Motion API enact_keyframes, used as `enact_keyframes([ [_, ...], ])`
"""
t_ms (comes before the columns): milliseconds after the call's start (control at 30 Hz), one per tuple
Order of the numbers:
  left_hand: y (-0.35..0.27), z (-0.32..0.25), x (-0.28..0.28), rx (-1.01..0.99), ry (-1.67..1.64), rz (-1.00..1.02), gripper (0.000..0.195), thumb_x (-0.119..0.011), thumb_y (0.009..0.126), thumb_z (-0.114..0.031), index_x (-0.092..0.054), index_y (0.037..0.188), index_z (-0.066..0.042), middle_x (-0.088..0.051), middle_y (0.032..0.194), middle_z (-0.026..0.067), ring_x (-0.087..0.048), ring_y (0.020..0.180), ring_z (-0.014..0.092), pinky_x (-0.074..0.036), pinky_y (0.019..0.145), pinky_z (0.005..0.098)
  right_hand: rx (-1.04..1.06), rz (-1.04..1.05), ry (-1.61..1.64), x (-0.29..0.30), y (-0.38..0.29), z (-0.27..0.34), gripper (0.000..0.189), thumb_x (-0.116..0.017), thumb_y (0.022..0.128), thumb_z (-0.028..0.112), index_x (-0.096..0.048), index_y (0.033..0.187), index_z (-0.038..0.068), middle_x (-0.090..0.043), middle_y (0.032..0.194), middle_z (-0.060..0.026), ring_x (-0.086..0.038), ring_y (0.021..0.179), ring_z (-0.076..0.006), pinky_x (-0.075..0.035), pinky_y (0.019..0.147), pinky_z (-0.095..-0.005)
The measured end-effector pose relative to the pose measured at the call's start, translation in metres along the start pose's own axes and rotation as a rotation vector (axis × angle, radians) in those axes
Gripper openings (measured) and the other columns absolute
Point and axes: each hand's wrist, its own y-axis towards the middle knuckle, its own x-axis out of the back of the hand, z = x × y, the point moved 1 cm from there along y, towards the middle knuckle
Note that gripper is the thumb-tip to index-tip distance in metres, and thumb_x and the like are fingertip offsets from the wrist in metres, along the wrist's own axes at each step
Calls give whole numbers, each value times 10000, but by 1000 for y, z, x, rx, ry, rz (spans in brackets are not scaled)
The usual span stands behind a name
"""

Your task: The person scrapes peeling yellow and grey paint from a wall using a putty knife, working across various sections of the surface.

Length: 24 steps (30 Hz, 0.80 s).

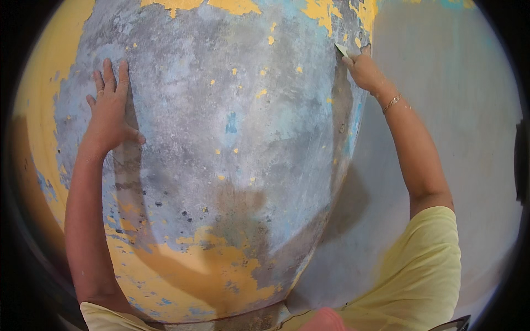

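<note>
In front of me is a wall (198, 124) of bare grey plaster with ragged remains of yellow paint and traces of light blue. My left hand (108, 107) lies flat against its left part, fingers spread and pointing up, with a ring on one finger. Near the upper right edge of this wall, my right hand (364, 70) grips a scraper (342, 50), whose pale, pointed blade reaches up and left to the plaster. Its handle is mostly hidden in my fist. Yellow paint (323, 14) remains just above the blade.
A smooth grey wall (447, 95) meets the patchy one at a corner on the right. More yellow paint (186, 281) covers the lower part of the patchy wall. Part of the floor (256, 318) shows at the bottom. Shadows of both arms and the head fall across the walls.
</note>
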Motion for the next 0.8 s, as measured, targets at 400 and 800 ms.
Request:
enact_keyframes([
  [400, 2, -3, -3, 14, 38, 5, 1480, -911, 289, -68, -72, 1502, -192, 13, 1562, 149, 13, 1423, 395, -99, 1087, 653, -9, 9, 43, 11, 0, 20, 444, -472, 934, 376, -612, 1095, -14, -640, 906, -297, -631, 854, -430, -489, 752, -475],
  [800, -2, 7, -2, -2, 31, -14, 1488, -910, 281, -66, -74, 1503, -214, 8, 1562, 147, 14, 1423, 397, -122, 1089, 643, -228, 172, 129, -3, -62, 17, 460, -479, 939, 379, -612, 1087, -35, -634, 951, -290, -609, 945, -422, -450, 841, -464],
])
